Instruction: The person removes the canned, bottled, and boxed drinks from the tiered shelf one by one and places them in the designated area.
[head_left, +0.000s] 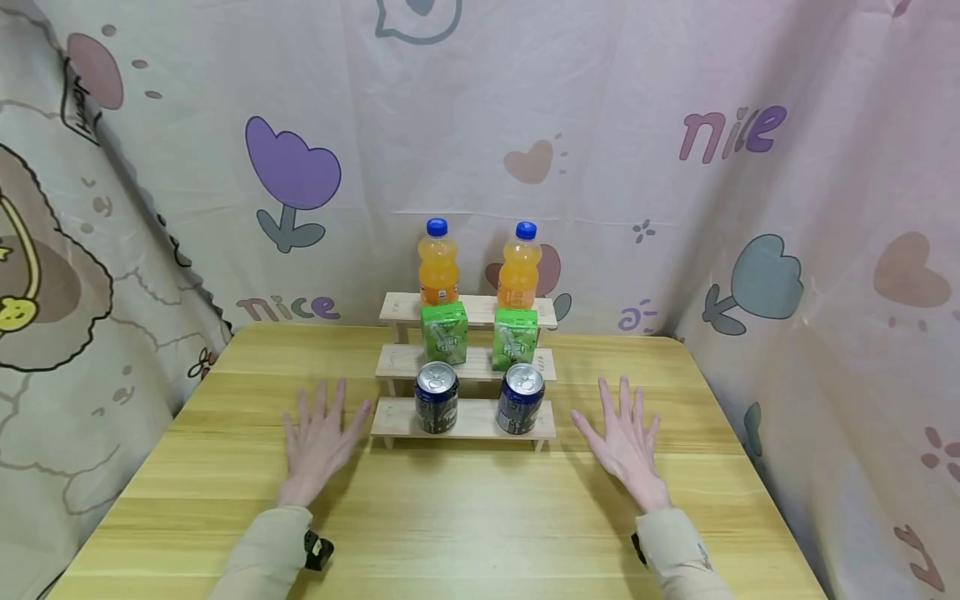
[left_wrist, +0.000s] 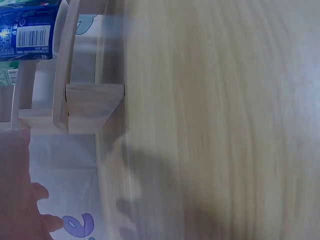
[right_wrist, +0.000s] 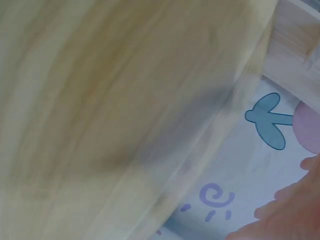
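My left hand [head_left: 318,444], fingers spread, is just left of a stepped wooden rack [head_left: 468,417] and holds nothing. On the other side my right hand [head_left: 624,442] has its fingers spread too, with nothing in it. Two dark blue cans [head_left: 437,400] stand on the lowest step. The middle step bears two green drink cartons [head_left: 446,333], and two orange juice bottles [head_left: 438,265] with blue caps stand on top. In the left wrist view, a can [left_wrist: 32,32] shows its barcode above the rack's edge. Whether either palm touches the table cannot be told.
The light wooden table [head_left: 465,517] extends around the rack and toward me. Behind it hangs a printed curtain [head_left: 600,100], with more patterned cloth along both sides. A black strapped device [head_left: 318,551] sits at my left wrist.
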